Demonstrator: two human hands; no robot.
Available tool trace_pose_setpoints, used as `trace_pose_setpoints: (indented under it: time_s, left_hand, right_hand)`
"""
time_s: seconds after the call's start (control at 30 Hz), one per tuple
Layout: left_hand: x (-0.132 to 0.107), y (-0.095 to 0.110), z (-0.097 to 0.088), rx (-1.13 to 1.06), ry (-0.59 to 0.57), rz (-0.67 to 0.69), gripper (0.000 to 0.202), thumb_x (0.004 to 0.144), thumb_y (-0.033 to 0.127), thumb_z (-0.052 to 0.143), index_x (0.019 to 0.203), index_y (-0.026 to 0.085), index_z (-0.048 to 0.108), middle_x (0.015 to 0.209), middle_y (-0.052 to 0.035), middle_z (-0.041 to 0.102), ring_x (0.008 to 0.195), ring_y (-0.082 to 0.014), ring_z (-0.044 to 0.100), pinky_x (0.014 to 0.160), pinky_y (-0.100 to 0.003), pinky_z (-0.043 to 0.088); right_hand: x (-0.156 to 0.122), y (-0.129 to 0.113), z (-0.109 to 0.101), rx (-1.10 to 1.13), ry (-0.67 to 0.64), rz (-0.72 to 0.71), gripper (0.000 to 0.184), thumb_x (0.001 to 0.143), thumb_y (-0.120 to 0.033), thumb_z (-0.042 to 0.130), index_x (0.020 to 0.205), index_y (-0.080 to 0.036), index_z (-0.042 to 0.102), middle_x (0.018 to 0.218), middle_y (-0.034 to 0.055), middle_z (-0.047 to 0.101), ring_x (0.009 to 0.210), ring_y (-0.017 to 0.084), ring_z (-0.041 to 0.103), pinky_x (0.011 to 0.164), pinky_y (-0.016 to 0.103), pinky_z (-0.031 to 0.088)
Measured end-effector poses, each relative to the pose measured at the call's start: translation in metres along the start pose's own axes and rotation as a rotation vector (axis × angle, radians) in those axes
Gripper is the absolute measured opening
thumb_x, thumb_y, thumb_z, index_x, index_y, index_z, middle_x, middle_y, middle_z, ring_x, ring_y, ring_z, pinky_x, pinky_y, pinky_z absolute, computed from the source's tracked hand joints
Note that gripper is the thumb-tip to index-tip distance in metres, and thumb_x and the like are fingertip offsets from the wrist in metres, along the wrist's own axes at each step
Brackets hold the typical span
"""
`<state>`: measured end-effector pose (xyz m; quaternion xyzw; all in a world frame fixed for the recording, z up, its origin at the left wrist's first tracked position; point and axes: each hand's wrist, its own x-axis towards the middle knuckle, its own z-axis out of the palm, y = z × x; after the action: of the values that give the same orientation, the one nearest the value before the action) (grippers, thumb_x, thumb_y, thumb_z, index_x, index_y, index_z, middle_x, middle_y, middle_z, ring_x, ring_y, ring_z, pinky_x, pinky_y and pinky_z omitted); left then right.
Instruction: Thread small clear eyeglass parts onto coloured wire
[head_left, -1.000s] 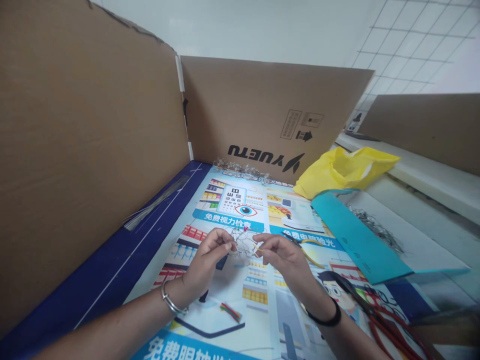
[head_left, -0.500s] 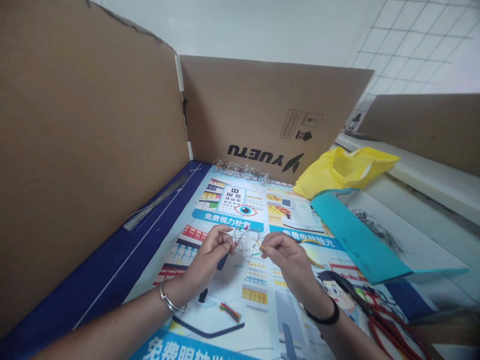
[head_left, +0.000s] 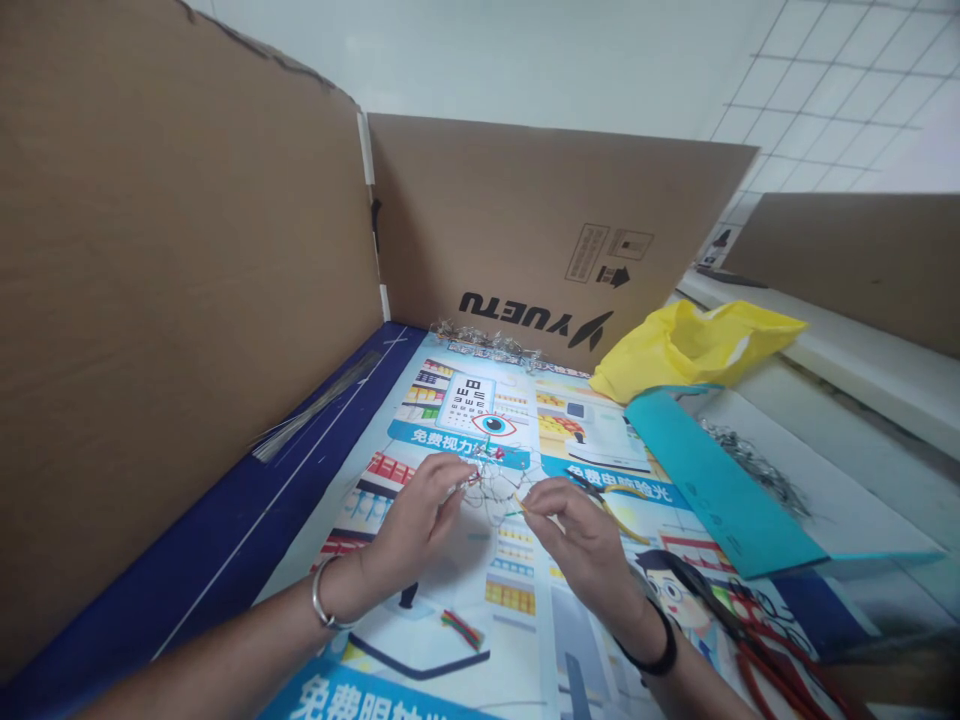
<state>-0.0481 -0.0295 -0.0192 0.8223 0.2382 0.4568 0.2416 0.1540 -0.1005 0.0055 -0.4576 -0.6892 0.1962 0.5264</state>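
Observation:
My left hand (head_left: 424, 505) is closed in a pinch on the left side of a tangled thin wire piece (head_left: 493, 485), which has small red and green bits on it. Opposite it, my right hand (head_left: 574, 522) pinches a short thin yellow strip (head_left: 519, 503) at the wire's right side. Whether the strip is joined to the wire is too fine to tell. Below the hands, a small bundle of coloured strips (head_left: 463, 630) lies on the printed poster (head_left: 517, 640). Pliers with yellow handles (head_left: 628, 512) lie just beyond my right hand.
Red-handled scissors (head_left: 780, 665) lie at the lower right. A teal box (head_left: 720, 490) holds a heap of grey wires (head_left: 757, 470), with a yellow bag (head_left: 694, 345) behind it. Straight wires (head_left: 315, 405) lie left; wire pieces (head_left: 487, 335) line the back cardboard wall (head_left: 525, 220).
My left hand has turned slightly, and the wire piece has shifted with it. My right hand has moved a little, so more of the pliers shows. The view has shifted slightly.

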Motion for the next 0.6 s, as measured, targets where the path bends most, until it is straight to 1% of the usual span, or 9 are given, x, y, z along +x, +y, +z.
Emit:
trace_pose_setpoints:
  time_s: [0.03, 0.07, 0.17, 0.27, 0.37, 0.47, 0.53, 0.6]
  left_hand:
    - [-0.001, -0.003, -0.001, 0.045, -0.026, 0.058, 0.047, 0.081, 0.002, 0.042, 0.12, 0.029, 0.047, 0.113, -0.0071, 0.051, 0.107, -0.0205, 0.048, 0.089, -0.038, 0.041]
    - [-0.002, -0.005, -0.002, 0.104, -0.052, 0.08, 0.051, 0.08, 0.0, 0.041, 0.12, 0.03, 0.049, 0.116, -0.0074, 0.05, 0.108, -0.0214, 0.048, 0.088, -0.039, 0.041]
    - [-0.003, -0.01, -0.004, 0.222, -0.114, 0.095, 0.051, 0.076, 0.0, 0.045, 0.115, 0.032, 0.057, 0.119, -0.0075, 0.049, 0.107, -0.025, 0.049, 0.086, -0.041, 0.042]
    - [0.0, -0.009, -0.005, 0.298, -0.131, 0.069, 0.042, 0.078, 0.003, 0.045, 0.107, 0.028, 0.063, 0.115, -0.0093, 0.053, 0.102, -0.0265, 0.051, 0.082, -0.042, 0.044]
    - [0.004, -0.005, -0.006, 0.384, -0.112, 0.105, 0.035, 0.078, 0.005, 0.044, 0.1, 0.022, 0.065, 0.112, -0.0128, 0.053, 0.101, -0.0275, 0.052, 0.08, -0.043, 0.045]
    - [0.005, 0.002, -0.006, 0.453, -0.108, 0.103, 0.026, 0.077, 0.013, 0.051, 0.099, 0.018, 0.064, 0.112, -0.0148, 0.051, 0.104, -0.0292, 0.05, 0.084, -0.044, 0.045]
    - [0.005, 0.005, -0.005, 0.487, -0.118, 0.082, 0.021, 0.077, 0.022, 0.056, 0.096, 0.016, 0.062, 0.112, -0.0148, 0.051, 0.105, -0.03, 0.049, 0.085, -0.044, 0.045]
    - [0.005, 0.007, -0.003, 0.516, -0.128, 0.06, 0.017, 0.077, 0.026, 0.056, 0.091, 0.016, 0.061, 0.111, -0.0144, 0.051, 0.103, -0.0292, 0.05, 0.083, -0.043, 0.046]
  right_hand:
    - [0.0, -0.001, 0.0, -0.017, -0.002, -0.012, 0.009, 0.082, -0.014, 0.056, 0.08, -0.023, 0.056, 0.08, 0.0034, 0.059, 0.081, 0.018, 0.057, 0.072, 0.034, 0.047]
    - [0.0, -0.003, 0.0, -0.033, -0.009, -0.023, 0.01, 0.082, -0.013, 0.056, 0.081, -0.023, 0.056, 0.081, 0.0033, 0.059, 0.081, 0.018, 0.057, 0.072, 0.034, 0.047]
    - [0.0, -0.006, 0.0, -0.071, -0.028, -0.059, 0.013, 0.082, -0.01, 0.055, 0.083, -0.023, 0.056, 0.081, 0.0031, 0.059, 0.08, 0.017, 0.057, 0.073, 0.033, 0.047]
    - [-0.001, -0.006, 0.001, -0.1, -0.044, -0.107, 0.015, 0.081, -0.008, 0.055, 0.084, -0.023, 0.055, 0.08, 0.0028, 0.059, 0.08, 0.017, 0.057, 0.072, 0.032, 0.047]
    - [-0.002, -0.003, 0.002, -0.139, -0.053, -0.178, 0.017, 0.08, -0.005, 0.055, 0.084, -0.022, 0.055, 0.08, 0.0031, 0.059, 0.079, 0.017, 0.056, 0.071, 0.033, 0.047]
    - [-0.003, -0.001, 0.005, -0.164, -0.062, -0.27, 0.019, 0.079, -0.003, 0.053, 0.086, -0.021, 0.055, 0.081, 0.0045, 0.059, 0.08, 0.018, 0.055, 0.071, 0.034, 0.047]
    - [-0.004, -0.001, 0.007, -0.178, -0.078, -0.297, 0.02, 0.079, -0.002, 0.053, 0.087, -0.02, 0.055, 0.081, 0.0051, 0.058, 0.081, 0.018, 0.054, 0.072, 0.035, 0.047]
    - [-0.005, -0.002, 0.01, -0.185, -0.094, -0.312, 0.02, 0.079, -0.001, 0.053, 0.086, -0.02, 0.054, 0.081, 0.0054, 0.058, 0.08, 0.018, 0.053, 0.072, 0.035, 0.047]
